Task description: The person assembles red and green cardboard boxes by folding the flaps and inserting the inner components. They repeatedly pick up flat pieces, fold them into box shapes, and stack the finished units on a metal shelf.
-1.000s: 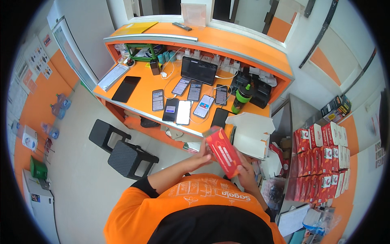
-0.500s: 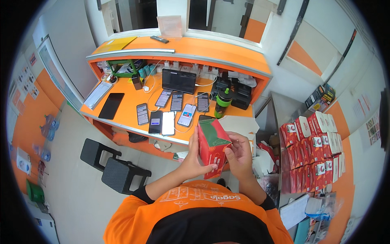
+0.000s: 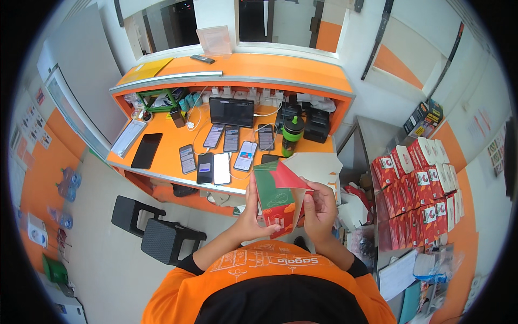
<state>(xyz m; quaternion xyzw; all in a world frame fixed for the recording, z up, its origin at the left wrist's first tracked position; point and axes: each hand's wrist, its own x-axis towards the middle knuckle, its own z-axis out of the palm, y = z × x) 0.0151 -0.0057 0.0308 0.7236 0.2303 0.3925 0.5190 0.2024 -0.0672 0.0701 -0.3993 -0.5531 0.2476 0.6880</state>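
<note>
An orange desk stands before me under the windows, its tabletop carrying phones toward the near edge, a dark screen toward the back edge and a green-and-black bottle toward the right end. White cardboard lies at the near right corner.

The red-and-green box is up in my hands, just in front of that near edge. My left hand wraps its left side, thumb across the lower face; my right hand pinches the loose panel at its right.

I'd judge it part-formed: the sides stand out, but the red flap lies loose and the right side gapes, not yet closed. On the metal table to my right, rows of red boxes look already shaped and stacked.
</note>
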